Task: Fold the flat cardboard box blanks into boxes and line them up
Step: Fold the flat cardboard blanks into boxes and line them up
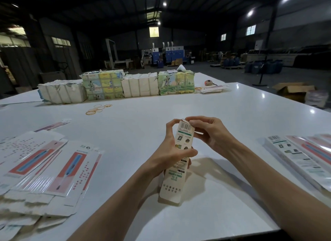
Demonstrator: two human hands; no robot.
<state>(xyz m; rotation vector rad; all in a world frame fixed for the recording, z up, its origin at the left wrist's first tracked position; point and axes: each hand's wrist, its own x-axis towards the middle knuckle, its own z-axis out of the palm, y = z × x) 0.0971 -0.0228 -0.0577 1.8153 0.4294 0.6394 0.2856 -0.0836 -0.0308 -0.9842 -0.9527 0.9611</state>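
- One long, narrow box [176, 181] stands tilted on its lower end on the white counter [179, 104], with its barcode end uppermost.
- Two bare hands are on the box. The left hand [172, 149] has its grip wrapped round the box's middle, with the thumb across the printed face.
- The right hand [211, 133] has its grip pinched on the top flap of the box, beside the barcode.
- Left of the box, one loose spread of flat blanks [44, 165] lies on the counter, overlapping each other. Most show a red and blue panel. They are too many and too covered to count.
- Right of the box, a row of folded boxes [304, 154] lies side by side. At least three show, and the frame edge cuts off the rest.
- Beyond the box, four wrapped bundles [103, 84] stand in one line, each touching the next. Two are plain white and two have coloured print, in alternating order.
- Between the box and the bundles lies one cluster of yellow rubber bands [98, 109], roughly half a dozen.
- Beyond the box and to its right lie one small orange object [208, 83] and one thin pile of further blanks [213, 89], at the end of the bundle line.
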